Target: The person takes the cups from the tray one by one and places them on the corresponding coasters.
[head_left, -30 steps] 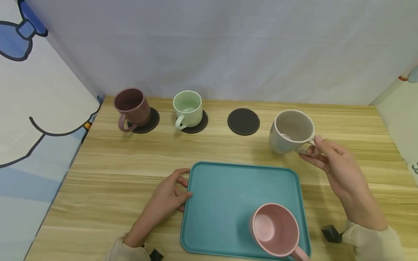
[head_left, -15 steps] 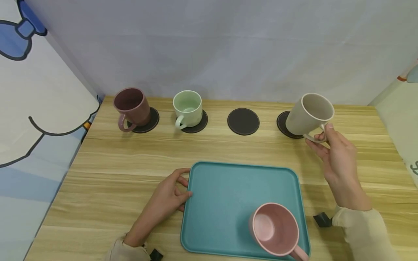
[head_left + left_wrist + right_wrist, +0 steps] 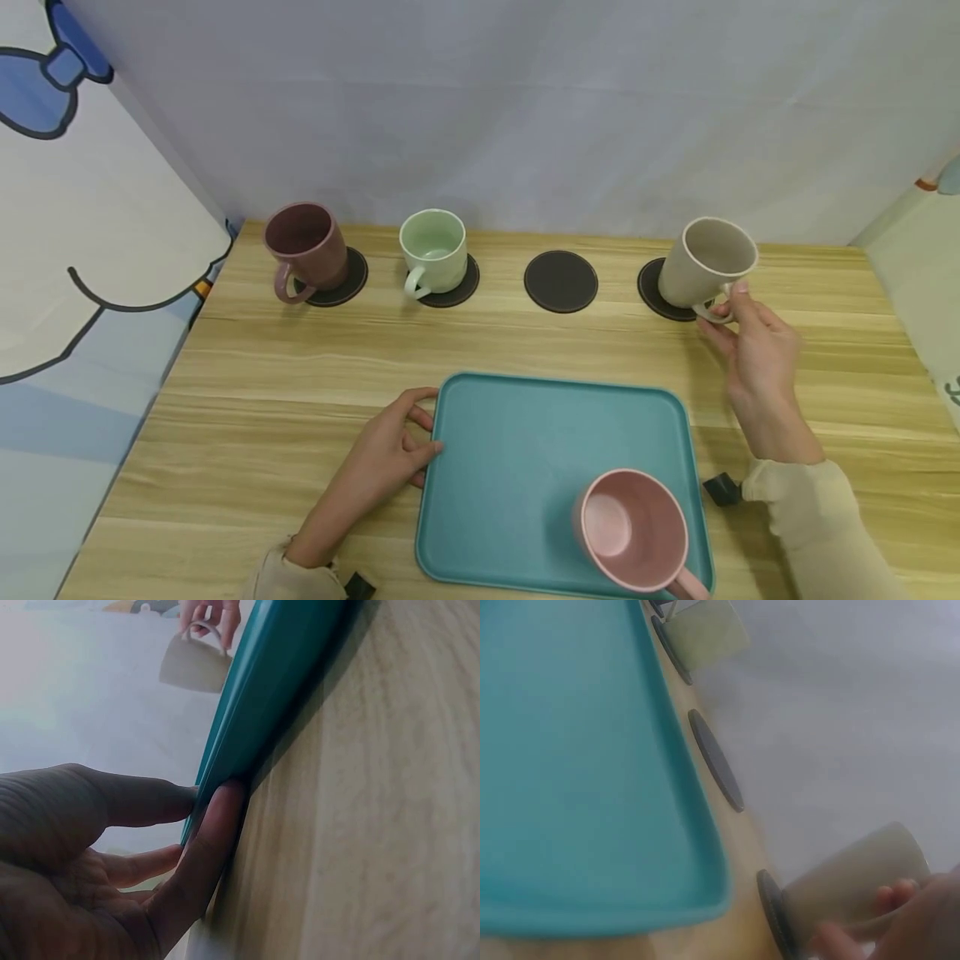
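Observation:
My right hand [image 3: 763,358] grips the handle of a beige mug [image 3: 701,267] at the far right. The mug is upright over a round black coaster [image 3: 652,287]; in the right wrist view its base meets the coaster or sits very close to it. My left hand [image 3: 382,446] pinches the left rim of a teal tray [image 3: 510,450]. In the left wrist view the thumb [image 3: 150,801] lies at the rim and a finger [image 3: 217,825] presses the tray's outer side. On the tray's front right part stands a pink mug [image 3: 633,529], its handle toward the front right corner.
At the back left a maroon mug [image 3: 307,246] stands on a coaster [image 3: 351,279]. Beside it a light green mug [image 3: 435,254] stands on another coaster [image 3: 468,279]. A bare black coaster [image 3: 561,282] lies between the green and beige mugs. A pale cloth wall [image 3: 525,117] rises behind the table.
My right hand has carried the beige mug back and right, from the table's middle right onto or just over the far right coaster. The left hand, tray and pink mug have stayed put.

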Motion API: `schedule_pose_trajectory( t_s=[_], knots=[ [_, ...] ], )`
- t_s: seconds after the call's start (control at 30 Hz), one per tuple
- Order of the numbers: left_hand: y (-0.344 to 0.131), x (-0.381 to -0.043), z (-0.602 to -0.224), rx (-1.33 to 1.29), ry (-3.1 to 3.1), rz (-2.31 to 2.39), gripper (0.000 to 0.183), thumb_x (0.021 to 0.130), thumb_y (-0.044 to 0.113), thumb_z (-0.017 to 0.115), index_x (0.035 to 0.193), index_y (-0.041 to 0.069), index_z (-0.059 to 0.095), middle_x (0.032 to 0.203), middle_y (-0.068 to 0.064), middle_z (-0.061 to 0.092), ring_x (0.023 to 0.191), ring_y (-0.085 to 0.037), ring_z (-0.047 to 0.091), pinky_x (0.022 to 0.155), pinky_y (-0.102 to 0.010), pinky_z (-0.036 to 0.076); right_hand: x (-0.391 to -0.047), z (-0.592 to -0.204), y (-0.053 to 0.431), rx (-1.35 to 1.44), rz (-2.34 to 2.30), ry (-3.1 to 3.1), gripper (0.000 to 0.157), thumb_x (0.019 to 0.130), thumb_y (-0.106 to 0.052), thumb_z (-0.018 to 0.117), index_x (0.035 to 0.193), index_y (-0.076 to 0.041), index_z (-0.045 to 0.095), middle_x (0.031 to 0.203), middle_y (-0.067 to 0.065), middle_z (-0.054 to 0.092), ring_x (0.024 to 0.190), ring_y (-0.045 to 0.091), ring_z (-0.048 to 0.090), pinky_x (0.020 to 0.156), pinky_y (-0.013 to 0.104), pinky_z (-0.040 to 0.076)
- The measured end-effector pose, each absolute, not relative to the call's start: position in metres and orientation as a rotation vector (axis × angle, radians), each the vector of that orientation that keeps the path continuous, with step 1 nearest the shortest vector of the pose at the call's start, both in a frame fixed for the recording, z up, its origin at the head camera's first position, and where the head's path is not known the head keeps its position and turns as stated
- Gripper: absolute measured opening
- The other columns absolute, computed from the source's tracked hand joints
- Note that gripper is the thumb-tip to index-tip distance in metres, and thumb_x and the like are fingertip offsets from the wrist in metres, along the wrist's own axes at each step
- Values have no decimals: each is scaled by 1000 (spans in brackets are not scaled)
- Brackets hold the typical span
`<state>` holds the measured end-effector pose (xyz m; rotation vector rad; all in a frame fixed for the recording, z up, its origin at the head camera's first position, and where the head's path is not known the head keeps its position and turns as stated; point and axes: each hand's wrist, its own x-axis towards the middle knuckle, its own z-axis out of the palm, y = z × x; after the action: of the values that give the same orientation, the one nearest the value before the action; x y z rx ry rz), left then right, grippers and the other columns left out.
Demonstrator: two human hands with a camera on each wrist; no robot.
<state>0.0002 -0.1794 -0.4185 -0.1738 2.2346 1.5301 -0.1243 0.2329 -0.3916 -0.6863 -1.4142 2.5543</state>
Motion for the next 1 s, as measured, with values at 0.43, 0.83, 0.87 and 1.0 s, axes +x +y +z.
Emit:
schedule_pose_trajectory(
  t_s=[0.43, 0.83, 0.87, 1.0],
  knots=[
    [-178, 1, -417, -176, 2245, 1519, 68, 91, -6, 74, 152, 8, 48, 114, -17, 61, 62, -16, 65, 52, -33, 61, -128, -397, 225, -827, 2501, -1374, 32, 91, -22, 82, 76, 4, 73, 108, 9, 60, 71, 22, 76, 79, 32, 64],
    [-178, 1, -418, -175, 2249, 1517, 69, 91, -7, 73, 152, 8, 47, 114, -17, 61, 62, -16, 65, 52, -33, 60, -130, -398, 223, -812, 2514, -1412, 30, 89, -24, 83, 82, 4, 75, 99, 8, 64, 70, 22, 74, 84, 32, 63],
    [-178, 1, -418, -177, 2250, 1517, 69, 91, -7, 73, 152, 8, 47, 114, -17, 61, 62, -16, 65, 52, -33, 60, -129, -398, 223, -796, 2520, -1432, 30, 90, -25, 82, 83, 3, 76, 97, 7, 65, 71, 22, 74, 84, 32, 64],
    [-179, 0, -419, -174, 2252, 1510, 69, 91, -6, 73, 152, 9, 47, 114, -17, 61, 63, -16, 65, 53, -33, 61, -126, -401, 229, -646, 2535, -1608, 30, 97, -27, 75, 91, 2, 76, 96, 5, 69, 80, 19, 78, 83, 30, 64]
  ],
)
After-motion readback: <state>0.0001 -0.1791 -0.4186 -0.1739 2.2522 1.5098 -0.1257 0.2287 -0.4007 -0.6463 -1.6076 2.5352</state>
